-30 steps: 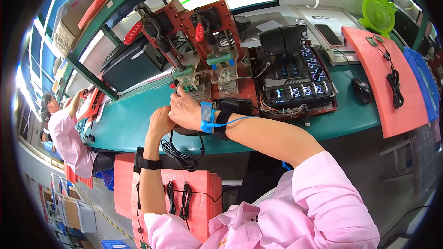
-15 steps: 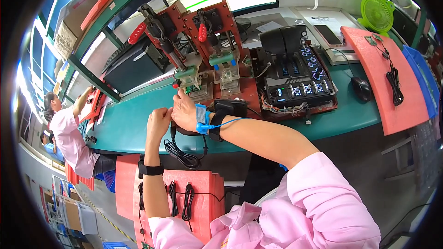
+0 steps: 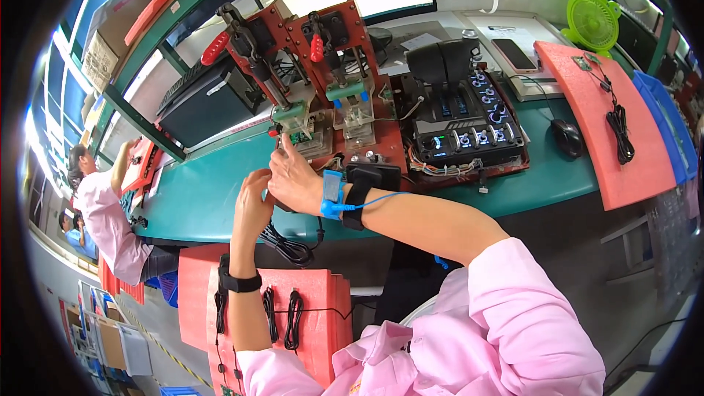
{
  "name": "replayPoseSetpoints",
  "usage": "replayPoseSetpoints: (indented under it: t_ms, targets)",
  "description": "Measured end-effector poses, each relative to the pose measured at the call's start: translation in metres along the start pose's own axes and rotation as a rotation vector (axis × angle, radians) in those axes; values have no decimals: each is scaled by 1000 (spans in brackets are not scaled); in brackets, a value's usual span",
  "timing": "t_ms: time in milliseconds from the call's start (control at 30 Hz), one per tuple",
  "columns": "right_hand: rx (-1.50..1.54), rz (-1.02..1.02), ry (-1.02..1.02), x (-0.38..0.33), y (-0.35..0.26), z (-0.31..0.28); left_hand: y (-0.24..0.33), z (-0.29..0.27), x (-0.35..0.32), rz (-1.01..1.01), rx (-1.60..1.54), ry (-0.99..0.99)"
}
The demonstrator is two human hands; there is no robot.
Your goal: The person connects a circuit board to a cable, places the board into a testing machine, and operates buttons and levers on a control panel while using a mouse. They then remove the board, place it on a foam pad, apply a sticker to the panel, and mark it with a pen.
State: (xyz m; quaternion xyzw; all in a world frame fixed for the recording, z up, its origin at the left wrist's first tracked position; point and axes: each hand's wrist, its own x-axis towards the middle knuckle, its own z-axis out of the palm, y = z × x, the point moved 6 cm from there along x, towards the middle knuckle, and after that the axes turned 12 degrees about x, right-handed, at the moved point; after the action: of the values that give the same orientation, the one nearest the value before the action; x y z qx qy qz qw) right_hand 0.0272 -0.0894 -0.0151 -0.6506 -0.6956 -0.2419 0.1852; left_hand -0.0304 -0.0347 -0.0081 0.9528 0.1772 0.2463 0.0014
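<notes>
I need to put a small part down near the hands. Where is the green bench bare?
Bare: the green bench left of the left hand, and the strip between control box and mouse. Crowded: around the red jig.
</notes>
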Motion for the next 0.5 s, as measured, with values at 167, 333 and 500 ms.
replayPoseSetpoints:
  t_ms: [167, 333, 500]
  targets:
    - [31, 26, -66, -7, -5, -3, 10, 3, -11, 92, 215, -1]
    - [128, 147, -98, -9, -3, -5, 22, 1, -7, 88, 276, 21]
    - [120, 154, 126, -25, -9, -17, 22, -1, -6, 61, 259, -33]
